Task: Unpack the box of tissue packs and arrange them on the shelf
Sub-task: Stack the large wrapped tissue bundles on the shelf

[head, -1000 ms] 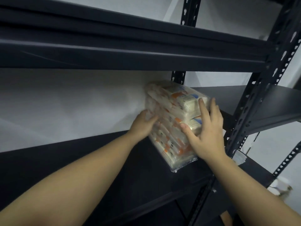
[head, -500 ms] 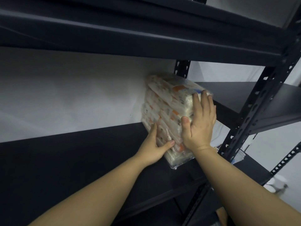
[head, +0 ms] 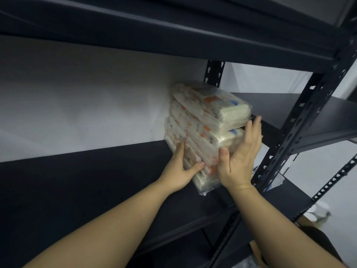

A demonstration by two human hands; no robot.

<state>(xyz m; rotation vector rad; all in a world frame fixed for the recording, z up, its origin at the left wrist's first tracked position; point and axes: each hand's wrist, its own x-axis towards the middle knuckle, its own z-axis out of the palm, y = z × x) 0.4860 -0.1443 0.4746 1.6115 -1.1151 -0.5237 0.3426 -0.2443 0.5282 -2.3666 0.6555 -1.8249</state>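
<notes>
Centrally, tissue bundle (head: 202, 120) stands on shelf (head: 96, 180); left hand (head: 181, 171), right hand (head: 241, 157) flank it, fingers straight, pressed together.

tissue packs (head: 204, 122), printing blurred, unreadable

tissue bundle (head: 204, 130) on shelf (head: 96, 182), against back wall (head: 87, 105), beside right upright post (head: 297, 132)

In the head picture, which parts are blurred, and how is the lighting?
Head view: motion blur smears the right hand and the tissue bundle; the left hand looks somewhat sharper; the shelf is dark and underlit against the bright wall.
</notes>
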